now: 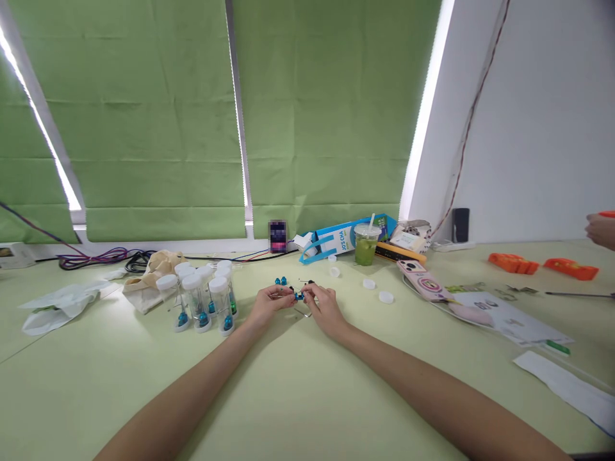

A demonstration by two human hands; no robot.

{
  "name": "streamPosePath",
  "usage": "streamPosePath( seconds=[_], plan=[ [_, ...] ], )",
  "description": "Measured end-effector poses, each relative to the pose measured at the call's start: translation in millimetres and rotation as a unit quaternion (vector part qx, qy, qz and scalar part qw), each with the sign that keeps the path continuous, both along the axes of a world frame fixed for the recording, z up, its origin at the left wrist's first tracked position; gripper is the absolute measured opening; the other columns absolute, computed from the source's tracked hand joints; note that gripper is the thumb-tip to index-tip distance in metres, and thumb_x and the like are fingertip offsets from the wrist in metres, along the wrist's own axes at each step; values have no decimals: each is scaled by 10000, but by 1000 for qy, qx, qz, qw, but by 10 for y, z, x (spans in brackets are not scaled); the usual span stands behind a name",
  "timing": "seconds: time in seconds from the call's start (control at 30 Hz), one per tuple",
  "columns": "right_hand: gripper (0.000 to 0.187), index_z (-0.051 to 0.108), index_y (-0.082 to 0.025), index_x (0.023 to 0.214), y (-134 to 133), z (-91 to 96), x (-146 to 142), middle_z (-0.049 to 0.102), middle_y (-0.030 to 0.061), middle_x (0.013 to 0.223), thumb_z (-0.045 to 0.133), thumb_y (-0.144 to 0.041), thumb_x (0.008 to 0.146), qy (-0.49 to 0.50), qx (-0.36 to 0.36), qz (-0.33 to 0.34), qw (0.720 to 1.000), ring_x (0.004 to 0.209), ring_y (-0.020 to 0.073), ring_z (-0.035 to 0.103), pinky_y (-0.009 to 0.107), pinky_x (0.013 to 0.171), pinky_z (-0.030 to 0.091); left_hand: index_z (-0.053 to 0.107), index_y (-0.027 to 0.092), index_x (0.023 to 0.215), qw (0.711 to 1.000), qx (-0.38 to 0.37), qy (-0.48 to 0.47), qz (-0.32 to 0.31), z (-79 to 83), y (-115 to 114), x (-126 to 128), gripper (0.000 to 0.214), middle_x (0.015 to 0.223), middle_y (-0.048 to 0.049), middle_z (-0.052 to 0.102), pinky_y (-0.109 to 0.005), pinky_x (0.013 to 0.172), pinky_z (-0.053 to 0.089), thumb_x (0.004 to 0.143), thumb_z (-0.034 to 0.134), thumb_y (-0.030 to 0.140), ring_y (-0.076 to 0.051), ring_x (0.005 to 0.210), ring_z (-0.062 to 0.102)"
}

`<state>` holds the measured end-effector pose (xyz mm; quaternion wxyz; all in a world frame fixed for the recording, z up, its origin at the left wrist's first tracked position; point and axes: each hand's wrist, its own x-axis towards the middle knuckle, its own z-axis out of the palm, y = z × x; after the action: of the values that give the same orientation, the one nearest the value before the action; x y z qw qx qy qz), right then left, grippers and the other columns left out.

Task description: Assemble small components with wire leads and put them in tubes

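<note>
My left hand (269, 302) and my right hand (324, 306) meet at the middle of the pale green table (288, 397). Both pinch a small blue part (298, 296) held between their fingertips. Thin metal pins lie on the table just under the hands. Two more small blue parts (281, 280) rest just beyond my left hand. A cluster of clear plastic tubes (204, 298) with white caps stands to the left, several with a blue piece at the bottom.
Loose white caps (369, 283) lie to the right of my hands. A green iced drink (366, 244), a blue carton (336, 238), a pink phone (424, 280), papers (504, 317) and orange parts (542, 265) are further right. Another person's hand (600, 229) shows at the right edge. Cables (96, 258) and bags lie far left.
</note>
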<state>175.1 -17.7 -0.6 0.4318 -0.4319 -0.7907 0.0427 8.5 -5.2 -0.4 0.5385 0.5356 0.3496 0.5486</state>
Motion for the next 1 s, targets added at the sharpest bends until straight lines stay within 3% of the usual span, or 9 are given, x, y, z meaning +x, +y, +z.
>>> streamPosePath(
  seconds=[0.2,0.47,1.0],
  plan=[
    [195,515,-222,973,-21,-5,-11,626,-5,781,342,-230,885,6,5,-20,1000,792,159,548,313,774,270,650,116,745,1000,6,-1,0,-25,15,-14,265,703,-69,709,-342,764,509,548,772,245,-198,700,668],
    [342,507,-209,997,-51,-1,-16,571,30,966,474,-93,677,-4,33,-14,999,890,182,509,311,788,277,655,114,748,1000,10,-3,-1,-21,12,-12,258,710,-71,706,-334,747,511,556,766,247,-190,690,662],
    [288,519,-205,952,-10,-28,-14,582,24,917,459,-78,701,-3,40,-6,999,827,172,519,306,761,279,654,115,745,1000,9,1,2,-17,-3,-2,248,694,-68,704,-310,730,510,555,768,227,-181,683,659]
  ],
)
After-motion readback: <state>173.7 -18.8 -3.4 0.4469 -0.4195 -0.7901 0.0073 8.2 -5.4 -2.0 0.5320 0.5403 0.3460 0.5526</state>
